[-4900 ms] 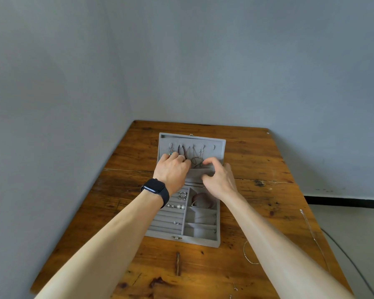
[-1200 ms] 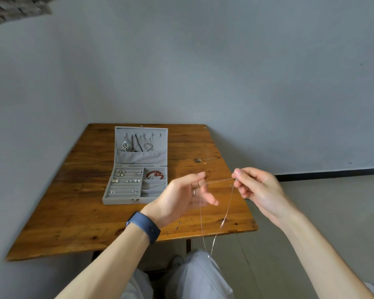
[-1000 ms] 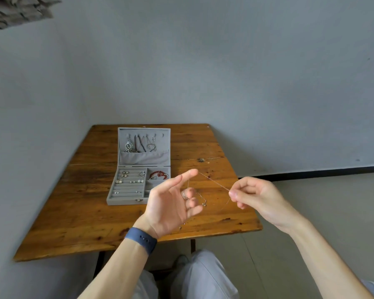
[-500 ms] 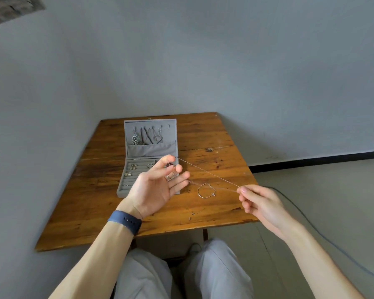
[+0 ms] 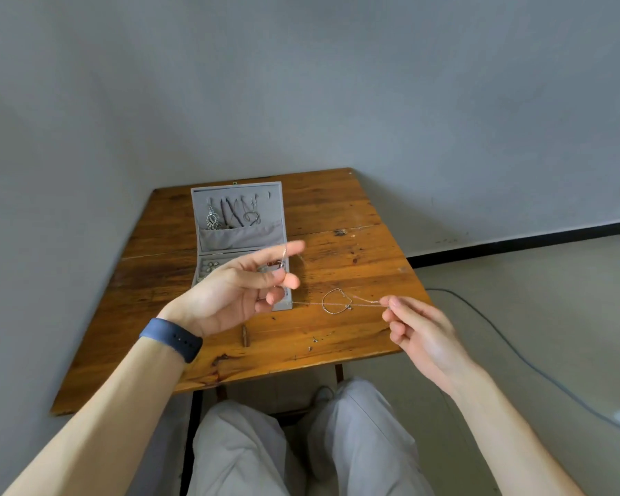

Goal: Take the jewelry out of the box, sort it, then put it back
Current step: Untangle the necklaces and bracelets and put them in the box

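Necklace: a thin chain [image 5: 306,303], out of the box and held taut in the air above the desk's near right part, strung from one hand to the other.
Left hand [image 5: 237,291]: palm up, fingers loosely spread; the chain's end lies over the index finger, thumb apart from it.
Right hand [image 5: 419,334]: thumb and index finger pinch the chain's other end; the other fingers are curled under.
Bracelet [image 5: 332,312]: already out, lying on the desk [image 5: 355,252] just right of the box.
Small pieces [image 5: 314,340]: near the front edge, too small to name.
Box [image 5: 238,241]: open; several necklaces hang in the lid, and earrings sit in the tray.
Progress: early, by my reckoning. Unloading is only partly done, with little laid out; sorting and putting back are yet to come.
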